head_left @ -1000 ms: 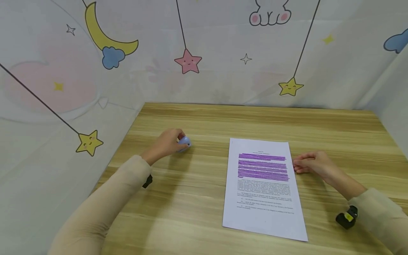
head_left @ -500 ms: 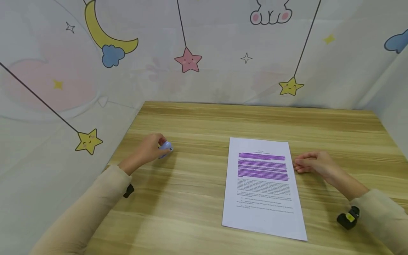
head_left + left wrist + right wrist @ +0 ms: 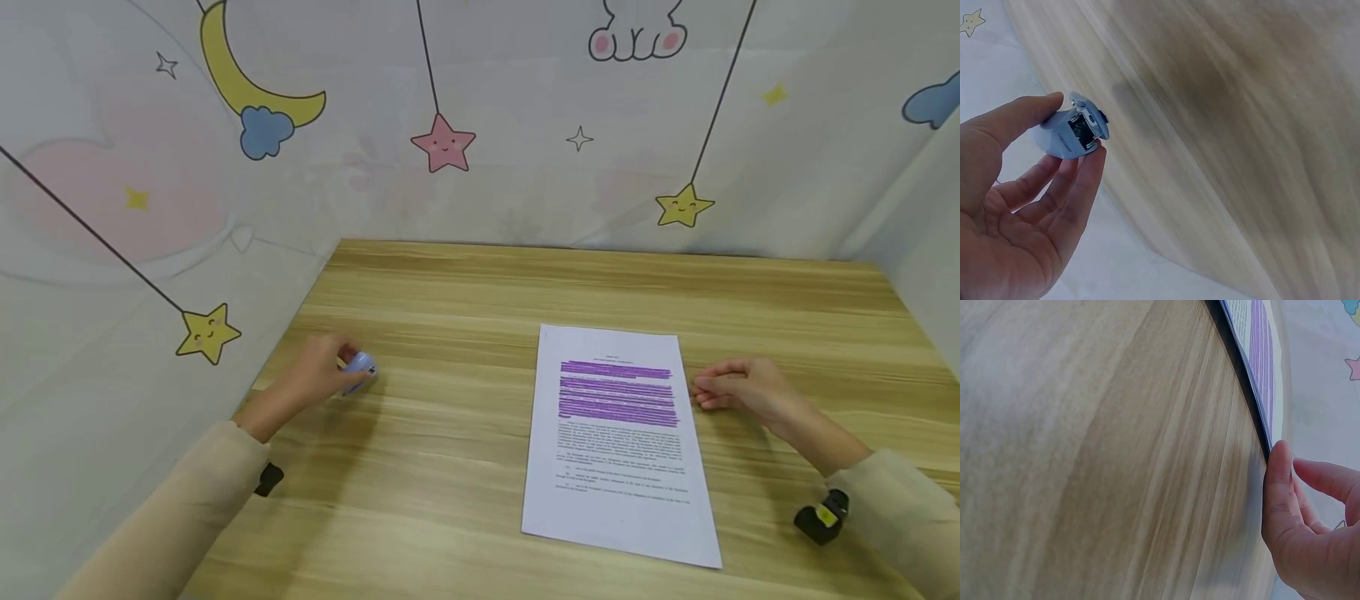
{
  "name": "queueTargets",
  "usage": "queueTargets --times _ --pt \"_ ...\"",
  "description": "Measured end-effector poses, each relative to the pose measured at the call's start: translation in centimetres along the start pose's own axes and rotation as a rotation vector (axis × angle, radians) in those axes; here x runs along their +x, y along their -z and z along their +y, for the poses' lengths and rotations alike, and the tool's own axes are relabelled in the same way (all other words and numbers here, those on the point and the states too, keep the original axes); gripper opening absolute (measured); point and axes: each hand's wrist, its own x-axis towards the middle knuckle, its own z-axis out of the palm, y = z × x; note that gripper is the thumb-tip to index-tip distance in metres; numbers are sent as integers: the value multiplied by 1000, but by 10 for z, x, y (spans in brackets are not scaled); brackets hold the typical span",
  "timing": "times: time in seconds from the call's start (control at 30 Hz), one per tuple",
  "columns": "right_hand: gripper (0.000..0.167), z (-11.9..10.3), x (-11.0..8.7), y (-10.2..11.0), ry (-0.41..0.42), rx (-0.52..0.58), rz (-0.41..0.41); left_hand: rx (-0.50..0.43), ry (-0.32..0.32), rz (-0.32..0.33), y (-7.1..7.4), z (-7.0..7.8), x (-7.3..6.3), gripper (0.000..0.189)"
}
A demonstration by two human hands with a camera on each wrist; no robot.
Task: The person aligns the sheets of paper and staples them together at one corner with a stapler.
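My left hand (image 3: 315,371) pinches a small rounded light-blue mini stapler (image 3: 360,372) over the left side of the table. In the left wrist view the thumb is on one side of the stapler (image 3: 1065,136) and the fingertips are on the other; its metal parts and dark opening face outward. A printed paper document (image 3: 622,517), its upper lines covered in purple highlighting, lies right of centre. Beside its right edge rests my right hand (image 3: 750,392), fingers relaxed and lightly bent. In the right wrist view, the fingertips are right at the edge of the paper (image 3: 1263,375), thumb held apart.
The wooden table (image 3: 450,467) meets a white curtain (image 3: 517,100) at the back and sides, printed with stars, a moon and clouds. A black wrist device (image 3: 821,517) hangs below the right sleeve, and another black device (image 3: 268,479) below the left.
My left hand has moved left and nearer to me, carrying the mini stapler away from the paper. The right hand and the document have stayed nearly in place.
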Motion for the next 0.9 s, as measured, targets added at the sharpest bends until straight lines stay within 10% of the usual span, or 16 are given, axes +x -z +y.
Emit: queueTargets --times 0.9 --pt "18 5 -4 5 1 60 2 33 54 -66 -5 -17 -37 30"
